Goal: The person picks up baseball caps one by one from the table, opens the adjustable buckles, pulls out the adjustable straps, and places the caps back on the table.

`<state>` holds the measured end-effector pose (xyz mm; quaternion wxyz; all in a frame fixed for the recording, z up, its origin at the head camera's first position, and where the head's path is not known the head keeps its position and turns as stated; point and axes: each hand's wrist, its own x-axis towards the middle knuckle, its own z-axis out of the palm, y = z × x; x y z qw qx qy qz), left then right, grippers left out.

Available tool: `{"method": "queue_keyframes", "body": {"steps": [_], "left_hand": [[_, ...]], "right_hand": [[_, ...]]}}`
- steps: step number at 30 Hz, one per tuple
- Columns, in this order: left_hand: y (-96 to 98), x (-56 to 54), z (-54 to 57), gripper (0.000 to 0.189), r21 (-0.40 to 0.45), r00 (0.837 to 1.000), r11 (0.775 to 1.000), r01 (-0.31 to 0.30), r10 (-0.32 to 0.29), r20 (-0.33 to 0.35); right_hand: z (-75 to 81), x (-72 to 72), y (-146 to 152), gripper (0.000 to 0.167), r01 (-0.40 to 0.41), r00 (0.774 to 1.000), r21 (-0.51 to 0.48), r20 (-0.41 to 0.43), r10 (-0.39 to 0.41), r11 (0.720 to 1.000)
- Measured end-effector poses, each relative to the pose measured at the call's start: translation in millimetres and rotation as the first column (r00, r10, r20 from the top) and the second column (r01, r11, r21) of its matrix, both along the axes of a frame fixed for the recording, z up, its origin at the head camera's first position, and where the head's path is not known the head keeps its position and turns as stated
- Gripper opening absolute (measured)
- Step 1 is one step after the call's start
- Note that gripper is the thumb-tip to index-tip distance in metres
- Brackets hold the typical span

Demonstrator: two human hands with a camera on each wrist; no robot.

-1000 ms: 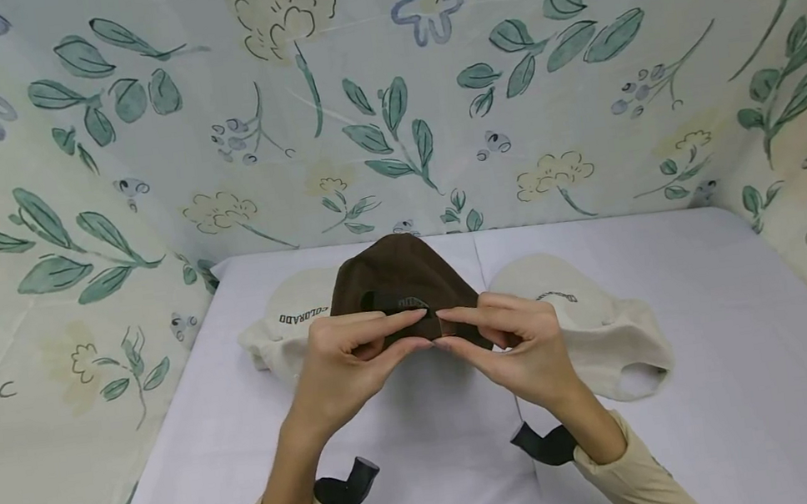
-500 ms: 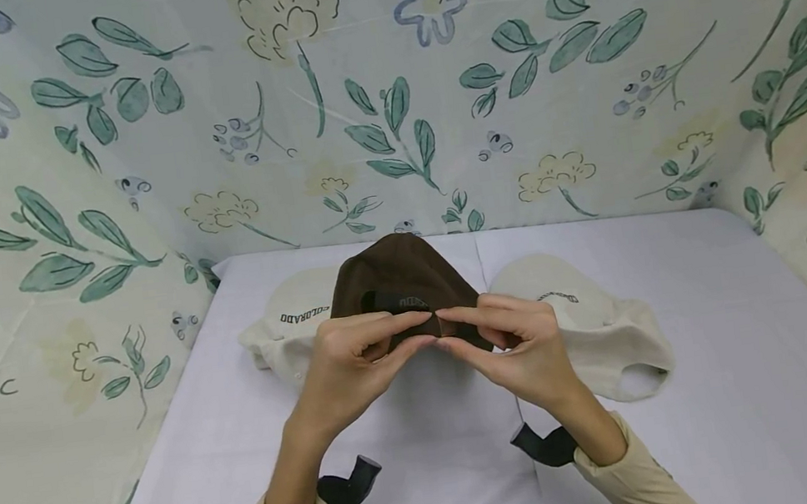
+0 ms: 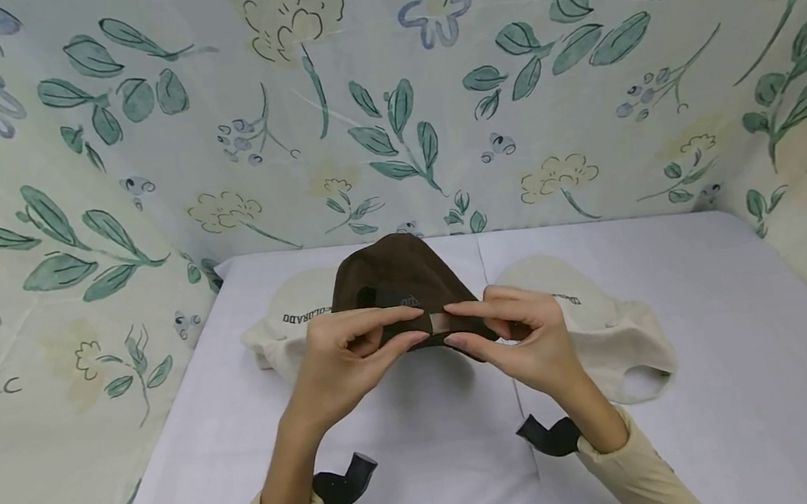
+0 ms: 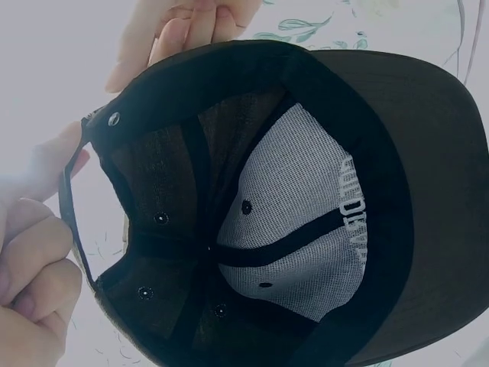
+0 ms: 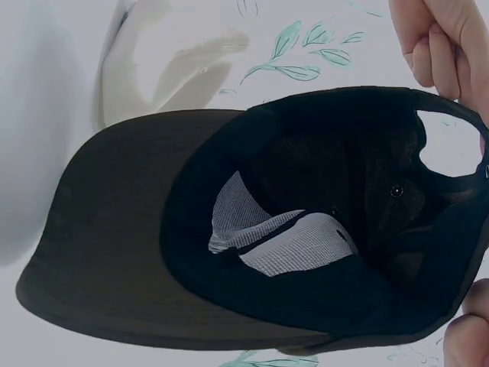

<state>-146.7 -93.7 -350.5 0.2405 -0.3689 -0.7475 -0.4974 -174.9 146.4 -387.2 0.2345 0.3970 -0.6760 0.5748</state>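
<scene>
A dark brown baseball cap (image 3: 393, 266) is held up above the table, its back strap (image 3: 441, 323) toward me. My left hand (image 3: 337, 361) pinches the left part of that strap between thumb and fingers. On the strap's right part, my right hand (image 3: 527, 338) pinches in the same way. A short stretch of strap shows between the two sets of fingertips. From below, the left wrist view shows the cap's inside with white mesh lining (image 4: 294, 191) and a metal snap (image 4: 114, 119). The brim (image 5: 114, 237) points away from the hands in the right wrist view.
Two cream caps lie on the white-covered table (image 3: 723, 330): one with COLORADO lettering (image 3: 306, 316) behind the left hand, partly hidden, and another cream cap (image 3: 615, 344) behind the right hand. Floral cloth (image 3: 385, 103) hangs around the back and sides.
My right hand has shifted slightly right along the strap. The gap between both hands' fingertips has widened, and more of the strap shows. The cream caps have stayed put.
</scene>
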Motion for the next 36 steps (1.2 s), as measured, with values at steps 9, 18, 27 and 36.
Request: {"method": "queue_keyframes", "body": {"steps": [9,18,27,36], "left_hand": [[-4.2,-0.1,0.3,0.026,0.026,0.999,1.000,-0.017,0.016,0.036],[-6.1,2.0,1.4,0.026,0.019,0.997,0.999,-0.034,0.033,0.076],[-6.2,2.3,2.1,0.025,0.020,0.996,0.999,-0.031,0.029,0.086],[-6.5,2.1,0.8,0.026,0.033,0.995,0.999,-0.027,0.024,0.097]], "right_hand": [[-2.7,-3.9,2.3,0.025,-0.008,0.999,-0.021,0.046,0.009,1.000],[-1.3,-2.1,2.0,0.026,0.004,0.999,0.002,0.055,-0.004,1.000],[-1.1,-0.1,1.4,0.031,-0.012,0.993,0.006,0.120,0.011,1.000],[-1.0,2.8,-1.7,0.033,0.037,0.994,-0.003,0.103,-0.036,0.999]]}}
